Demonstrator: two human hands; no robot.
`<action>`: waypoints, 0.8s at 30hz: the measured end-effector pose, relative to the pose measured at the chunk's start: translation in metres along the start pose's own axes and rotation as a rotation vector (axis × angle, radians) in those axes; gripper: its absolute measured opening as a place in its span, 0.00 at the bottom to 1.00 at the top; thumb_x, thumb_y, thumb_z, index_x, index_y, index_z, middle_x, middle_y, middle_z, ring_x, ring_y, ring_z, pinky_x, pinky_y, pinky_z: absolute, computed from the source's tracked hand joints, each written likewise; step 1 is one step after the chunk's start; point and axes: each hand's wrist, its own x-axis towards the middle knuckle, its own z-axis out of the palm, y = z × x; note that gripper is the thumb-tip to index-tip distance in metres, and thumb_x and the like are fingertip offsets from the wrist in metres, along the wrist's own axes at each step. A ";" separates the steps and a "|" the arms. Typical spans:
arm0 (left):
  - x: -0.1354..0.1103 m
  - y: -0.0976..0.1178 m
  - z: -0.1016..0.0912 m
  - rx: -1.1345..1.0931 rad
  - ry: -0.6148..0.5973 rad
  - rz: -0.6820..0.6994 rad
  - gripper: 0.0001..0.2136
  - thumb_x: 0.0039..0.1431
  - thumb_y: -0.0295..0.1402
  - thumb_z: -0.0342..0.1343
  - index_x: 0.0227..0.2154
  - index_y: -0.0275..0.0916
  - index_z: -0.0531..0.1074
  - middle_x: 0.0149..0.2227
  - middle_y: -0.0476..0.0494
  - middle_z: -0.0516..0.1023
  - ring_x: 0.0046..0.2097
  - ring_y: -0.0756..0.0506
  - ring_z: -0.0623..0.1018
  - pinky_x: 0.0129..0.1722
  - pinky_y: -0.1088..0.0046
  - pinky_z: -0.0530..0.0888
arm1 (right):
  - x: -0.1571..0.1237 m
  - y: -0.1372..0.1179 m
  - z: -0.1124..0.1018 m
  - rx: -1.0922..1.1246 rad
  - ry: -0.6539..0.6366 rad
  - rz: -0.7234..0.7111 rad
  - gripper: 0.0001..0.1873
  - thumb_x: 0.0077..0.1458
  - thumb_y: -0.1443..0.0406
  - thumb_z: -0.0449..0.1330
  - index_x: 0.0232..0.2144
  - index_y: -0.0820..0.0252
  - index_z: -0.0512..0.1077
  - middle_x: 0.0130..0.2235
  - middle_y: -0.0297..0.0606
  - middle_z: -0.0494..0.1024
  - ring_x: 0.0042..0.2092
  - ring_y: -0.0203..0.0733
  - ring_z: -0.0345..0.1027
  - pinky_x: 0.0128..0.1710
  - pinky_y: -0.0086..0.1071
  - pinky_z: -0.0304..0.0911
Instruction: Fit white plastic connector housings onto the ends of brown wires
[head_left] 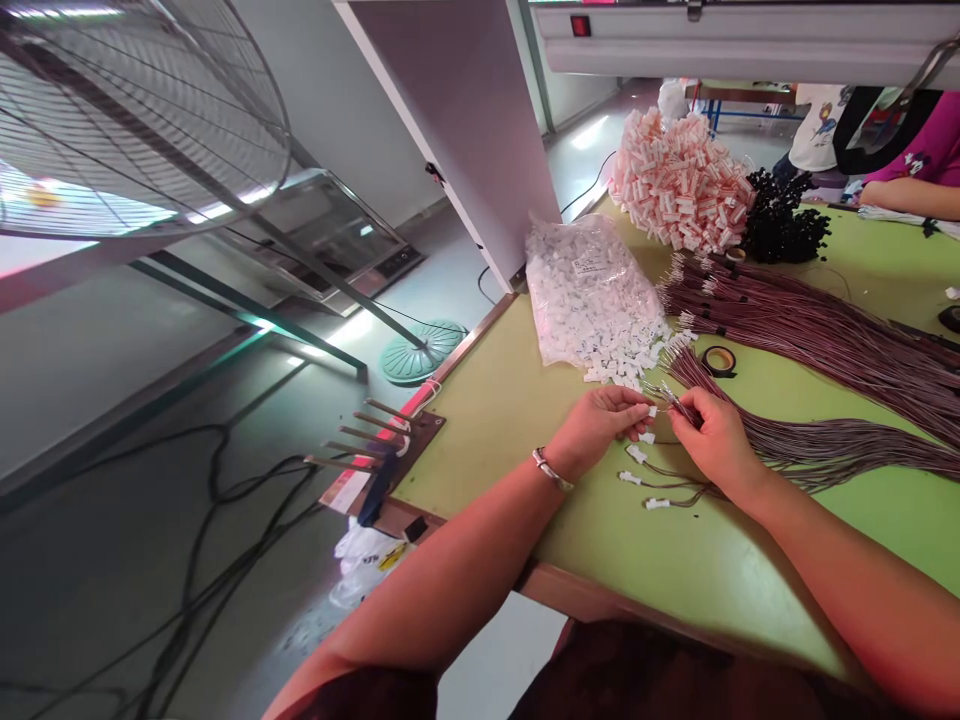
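Note:
My left hand (606, 422) pinches a small white connector housing (652, 411) between thumb and fingers. Close to its right, my right hand (711, 436) is closed on thin brown wires (670, 396) whose metal tips point toward the housing. Whether a wire tip is inside the housing is too small to tell. Below the hands lie several wires ending in white connectors (657, 503) on the green table. A long bundle of brown wires (795, 436) runs rightward from beside my right hand. Loose white housings (622, 352) spill from a clear plastic bag (551, 290) just beyond my left hand.
Thicker wire bundles (817, 320) lie across the table (487, 400), beside a black tape roll (718, 361). Behind are heaps of pink-white connectors (679, 180) and black parts (784, 215). A pegged rack (397, 440) sits at the left edge. Another person's arm (911, 197) rests far right.

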 end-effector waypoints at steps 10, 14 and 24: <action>0.001 -0.004 0.006 -0.067 -0.026 0.006 0.15 0.40 0.38 0.67 0.27 0.32 0.72 0.21 0.48 0.75 0.22 0.54 0.72 0.23 0.79 0.69 | 0.002 -0.001 0.001 0.149 -0.090 0.112 0.09 0.50 0.61 0.55 0.23 0.60 0.66 0.22 0.31 0.68 0.25 0.33 0.57 0.26 0.27 0.54; 0.001 -0.003 0.004 -0.061 -0.006 -0.005 0.15 0.40 0.37 0.67 0.27 0.32 0.71 0.22 0.47 0.76 0.21 0.55 0.72 0.22 0.79 0.68 | 0.003 0.000 -0.003 0.166 -0.110 0.132 0.10 0.50 0.62 0.54 0.21 0.60 0.66 0.20 0.30 0.65 0.24 0.33 0.54 0.24 0.27 0.52; 0.003 -0.005 0.005 -0.019 -0.043 -0.028 0.14 0.41 0.37 0.66 0.26 0.32 0.71 0.21 0.47 0.76 0.19 0.55 0.71 0.21 0.80 0.68 | -0.002 -0.005 -0.001 -0.040 -0.094 -0.051 0.09 0.51 0.66 0.52 0.19 0.58 0.63 0.18 0.30 0.64 0.22 0.33 0.52 0.25 0.28 0.48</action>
